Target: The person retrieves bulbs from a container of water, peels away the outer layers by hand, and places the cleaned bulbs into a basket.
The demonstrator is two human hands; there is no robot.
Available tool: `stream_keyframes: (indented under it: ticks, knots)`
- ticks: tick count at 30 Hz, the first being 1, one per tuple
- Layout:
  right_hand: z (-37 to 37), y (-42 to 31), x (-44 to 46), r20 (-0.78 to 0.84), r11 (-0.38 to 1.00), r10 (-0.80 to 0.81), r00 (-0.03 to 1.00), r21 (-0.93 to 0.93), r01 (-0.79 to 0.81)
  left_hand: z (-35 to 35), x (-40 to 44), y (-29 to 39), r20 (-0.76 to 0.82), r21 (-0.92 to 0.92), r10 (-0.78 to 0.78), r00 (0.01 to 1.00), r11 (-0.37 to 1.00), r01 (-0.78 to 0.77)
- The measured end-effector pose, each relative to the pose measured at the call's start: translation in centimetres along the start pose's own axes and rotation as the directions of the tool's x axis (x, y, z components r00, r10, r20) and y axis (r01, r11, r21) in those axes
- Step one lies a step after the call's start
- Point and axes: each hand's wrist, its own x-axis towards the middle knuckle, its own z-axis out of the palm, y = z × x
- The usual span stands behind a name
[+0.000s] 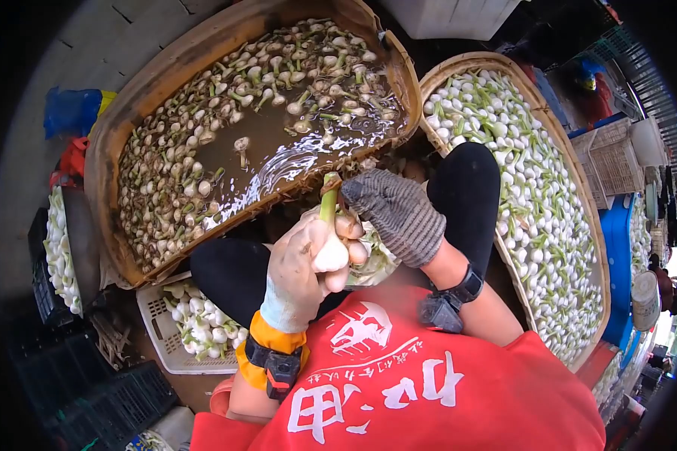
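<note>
The left hand (292, 272), in a pale glove with an orange cuff, is closed around a white garlic bulb (330, 254), its fingers wrapped under and along the far side. The bulb sits upright in front of the red shirt (429, 361), with its green stem (329, 201) pointing up, away from the body. The right hand (393, 214), in a grey striped glove, has its fingers curled together at the stem's top, beside a brownish strip (335, 183); whether the fingertips pinch the strip cannot be told. Beyond the hands, to the left, a large brown-rimmed tub (101, 180) contains murky water with many soiled garlic bulbs (174, 161), some crowded along its sides and a few apart in the middle. To the right, a second long tub (601, 274) is filled with whiter garlic bulbs (532, 203) with green stems. Near the left forearm, a white plastic basket (160, 340) contains a pile of white garlic (203, 322). The black-clad knees (470, 188) frame the hands on both sides.
</note>
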Motion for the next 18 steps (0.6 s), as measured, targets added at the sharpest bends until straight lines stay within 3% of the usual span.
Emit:
stream_keyframes:
  ticks: [1,2,3,4,5,7,8,9,10,11,12,13,14,15,16,17,18]
  knots:
    - [0.0,0.0,0.1,0.05,0.996,-0.087,0.995,0.033,0.085,0.1,-0.1,0.1,0.015,0.051,-0.019,1.0,0.999,0.018]
    - [-0.6,-2.0,1.0,0.174,0.971,-0.075,0.982,-0.21,0.112,0.2,-0.2,0.3,0.018,0.05,-0.021,1.0,0.999,0.02]
    - [-0.9,-3.1,1.7,0.173,0.971,-0.073,0.982,-0.212,0.11,0.3,-0.2,0.5,0.045,0.334,0.121,0.992,0.934,-0.129]
    - [-0.9,-4.0,2.2,0.2,0.973,0.117,0.973,-0.22,-0.072,0.3,-0.2,0.6,0.11,0.583,0.247,0.963,0.769,-0.264]
    - [-0.7,-4.4,2.4,0.226,0.94,0.302,0.926,-0.232,-0.249,-0.1,0.1,0.3,0.108,0.583,0.246,0.963,0.769,-0.262]
    - [0.0,-3.8,2.2,0.149,0.945,0.303,0.941,-0.177,-0.276,-1.2,0.7,-0.5,0.396,0.844,0.546,0.738,0.1,-0.527]
    - [0.0,-3.8,2.1,0.187,0.951,0.287,0.94,-0.175,-0.255,-1.4,0.1,-0.1,0.243,0.847,0.314,0.918,0.392,-0.358]
    - [-0.1,-3.9,2.0,0.225,0.956,0.271,0.936,-0.174,-0.236,-1.6,0.0,-0.2,0.239,0.848,0.312,0.92,0.394,-0.354]
    - [-0.4,-4.4,1.6,0.289,0.976,0.202,0.936,0.02,-0.217,-1.6,0.0,-0.4,0.306,0.826,0.304,0.902,0.386,-0.41]
    - [-0.3,-4.2,1.4,0.289,0.974,0.208,0.934,0.02,-0.224,-1.4,0.0,-0.5,0.374,0.799,0.294,0.88,0.38,-0.466]
    - [-0.1,-4.0,1.2,0.272,0.998,0.067,0.96,-0.005,-0.068,-0.5,-0.8,-0.6,0.057,0.269,-0.003,0.998,0.963,-0.013]
    - [0.1,-3.9,1.0,0.258,0.996,-0.073,0.963,-0.034,0.084,-0.6,-0.5,-0.6,0.06,0.269,-0.013,0.998,0.963,-0.004]
    - [0.2,-4.0,1.3,0.241,0.985,0.165,0.956,-0.092,-0.147,-0.9,0.1,-0.6,0.06,0.298,0.041,0.997,0.953,-0.057]
    - [0.0,-3.7,1.5,0.24,0.985,0.163,0.957,-0.092,-0.145,-1.5,0.6,-0.6,0.059,0.328,0.103,0.993,0.938,-0.116]
    - [0.0,-3.1,1.6,0.211,0.971,0.17,0.963,-0.202,-0.127,-1.9,0.1,-0.3,-0.015,0.107,0.063,0.998,0.992,-0.061]
    - [0.0,-2.5,1.5,0.181,0.944,0.178,0.967,-0.31,-0.115,-1.8,0.0,-0.1,-0.017,0.109,0.064,0.998,0.992,-0.062]
    - [0.1,-2.0,1.2,0.185,0.945,0.097,0.978,-0.325,-0.033,-1.5,-0.2,0.2,-0.022,0.313,0.022,1.0,0.95,-0.014]
